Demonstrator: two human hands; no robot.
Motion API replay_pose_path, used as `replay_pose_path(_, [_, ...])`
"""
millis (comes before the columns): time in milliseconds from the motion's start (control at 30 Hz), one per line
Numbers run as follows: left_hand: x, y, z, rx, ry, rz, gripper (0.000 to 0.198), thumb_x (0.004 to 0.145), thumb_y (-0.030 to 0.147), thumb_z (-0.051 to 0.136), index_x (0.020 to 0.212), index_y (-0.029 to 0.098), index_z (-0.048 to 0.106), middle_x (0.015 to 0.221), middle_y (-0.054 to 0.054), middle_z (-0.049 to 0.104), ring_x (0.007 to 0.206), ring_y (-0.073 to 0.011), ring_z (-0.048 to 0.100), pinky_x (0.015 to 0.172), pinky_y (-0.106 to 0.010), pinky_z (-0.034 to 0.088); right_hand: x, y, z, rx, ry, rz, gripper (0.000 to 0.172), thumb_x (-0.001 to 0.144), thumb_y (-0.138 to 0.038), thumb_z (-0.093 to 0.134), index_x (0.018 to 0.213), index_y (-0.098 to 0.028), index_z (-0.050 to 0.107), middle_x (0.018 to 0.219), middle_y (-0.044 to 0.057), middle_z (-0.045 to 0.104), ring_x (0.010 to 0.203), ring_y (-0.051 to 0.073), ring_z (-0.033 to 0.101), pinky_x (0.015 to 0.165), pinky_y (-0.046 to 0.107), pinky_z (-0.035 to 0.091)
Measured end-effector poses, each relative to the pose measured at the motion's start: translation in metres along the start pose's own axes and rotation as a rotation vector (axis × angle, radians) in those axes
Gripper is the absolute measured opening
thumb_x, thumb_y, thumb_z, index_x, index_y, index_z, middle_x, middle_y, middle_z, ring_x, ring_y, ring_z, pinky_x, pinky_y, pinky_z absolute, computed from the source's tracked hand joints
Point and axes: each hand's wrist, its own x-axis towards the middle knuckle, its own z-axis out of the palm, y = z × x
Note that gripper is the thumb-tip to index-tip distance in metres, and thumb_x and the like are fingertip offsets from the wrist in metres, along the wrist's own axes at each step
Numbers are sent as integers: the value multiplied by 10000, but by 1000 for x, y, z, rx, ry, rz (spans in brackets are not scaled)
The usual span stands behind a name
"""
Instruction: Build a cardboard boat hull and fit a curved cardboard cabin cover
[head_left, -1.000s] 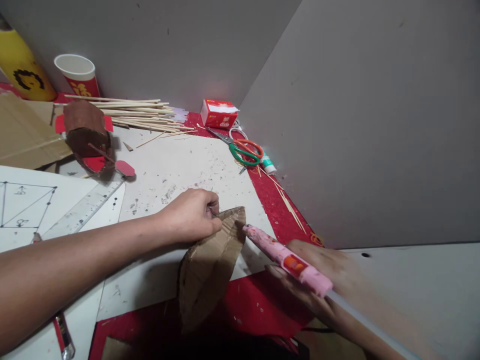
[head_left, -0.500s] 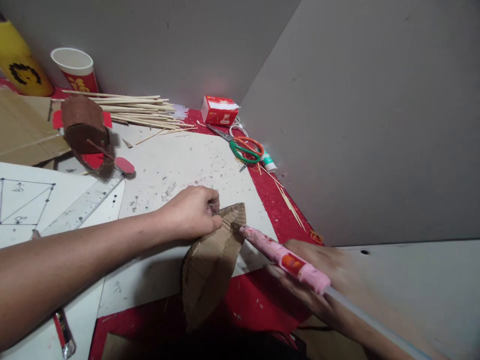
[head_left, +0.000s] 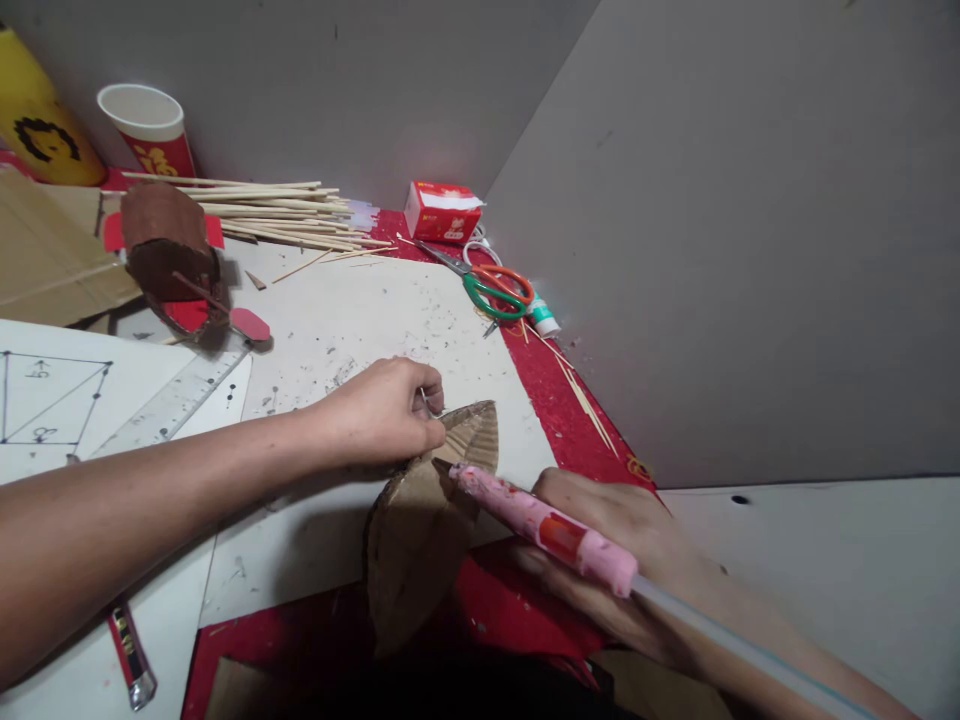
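My left hand (head_left: 397,412) pinches the upper edge of a brown cardboard piece (head_left: 427,530), curved like a boat hull or leaf. Its thumb lies against the cardboard, with the fingers bent over the rim. In my right hand (head_left: 600,520) is a pink hot glue gun (head_left: 555,535), a long translucent glue stick (head_left: 720,630) running out of its back. The dark nozzle points at the inside of the cardboard, close to my left thumb; I cannot tell whether it touches. My right palm and most of its fingers are hidden behind the gun.
Scissors (head_left: 496,290), a red tissue box (head_left: 444,212) and a glue bottle (head_left: 544,318) lie along the wall. Wooden sticks (head_left: 277,212), a brown model (head_left: 169,245) and a paper cup (head_left: 142,125) stand back left. Left are a ruler (head_left: 176,395) and box cutter (head_left: 131,655).
The glue gun has moved left, its nozzle going from the cardboard's right side to near my left thumb. My left hand keeps its grip, its fingers slightly raised.
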Motion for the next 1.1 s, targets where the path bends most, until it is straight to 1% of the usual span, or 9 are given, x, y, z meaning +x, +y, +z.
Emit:
replay_pose_path(133, [0, -1, 0, -3, -21, 3, 116, 621, 156, 527, 719, 180, 585, 578, 23, 551, 547, -116, 476, 531, -256, 325, 5, -2, 0, 50, -33, -25, 351, 957, -420, 425, 831, -179, 646, 628, 20, 559, 522, 116, 510, 489, 247, 350])
replay_pose_path(233, [0, -2, 1, -5, -17, 6, 98, 619, 160, 528, 704, 182, 573, 578, 22, 551, 546, -116, 477, 530, -256, 330, 6, -2, 4, 68, 23, -51, 320, 951, -378, 426, 747, -179, 572, 620, 13, 534, 509, 107, 479, 481, 251, 323])
replay_pose_path(333, [-1, -2, 2, 0, -6, 7, 92, 623, 161, 523, 700, 186, 568, 580, 22, 551, 548, -118, 476, 539, -260, 336, 6, -1, 9, 40, 18, -67, 312, 943, -376, 445, 708, -189, 527, 608, -1, 514, 486, 94, 437, 470, 249, 296])
replay_pose_path(500, [-2, 0, 1, 7, -9, -2, 75, 635, 165, 529, 693, 191, 569, 577, 20, 548, 555, -122, 473, 536, -262, 327, 6, 2, 9, -7, -1, 5, 416, 955, -491, 385, 831, -186, 641, 591, 13, 517, 497, 118, 469, 472, 260, 298])
replay_pose_path(733, [-2, 1, 1, 6, -4, -1, 64, 631, 159, 536, 679, 187, 566, 564, 24, 534, 529, -115, 456, 511, -255, 309, 3, 6, 8, -39, -6, 79, 435, 954, -514, 398, 887, -188, 678, 585, 11, 512, 480, 116, 460, 474, 255, 303])
replay_pose_path(800, [-2, 2, 1, 4, -6, -5, 67, 632, 164, 534, 685, 187, 567, 565, 26, 532, 531, -114, 455, 512, -254, 310, 3, 5, 9, -55, -3, 37, 416, 959, -485, 397, 947, -187, 687, 591, 10, 510, 488, 116, 455, 484, 256, 301])
replay_pose_path(933, [-2, 2, 0, 11, -11, -12, 79, 629, 151, 528, 687, 187, 568, 561, 29, 527, 530, -113, 456, 525, -258, 324, 5, -3, 9, -94, -30, -137, 317, 964, -326, 407, 1111, -207, 661, 616, 6, 517, 531, 124, 460, 494, 266, 275])
replay_pose_path(1033, [-3, 2, 0, 21, -12, -14, 68, 637, 152, 538, 687, 184, 570, 566, 25, 540, 531, -116, 464, 533, -263, 328, 6, -7, 6, -32, -75, -177, 274, 938, -270, 433, 1053, -193, 669, 633, 5, 529, 525, 117, 456, 484, 266, 283])
replay_pose_path(1100, [-3, 3, 0, 25, -3, -6, 28, 673, 189, 558, 691, 179, 577, 572, 17, 554, 538, -120, 478, 532, -262, 330, 5, -6, 3, 0, -53, -149, 293, 943, -306, 420, 996, -200, 688, 613, 7, 529, 505, 121, 463, 472, 266, 317])
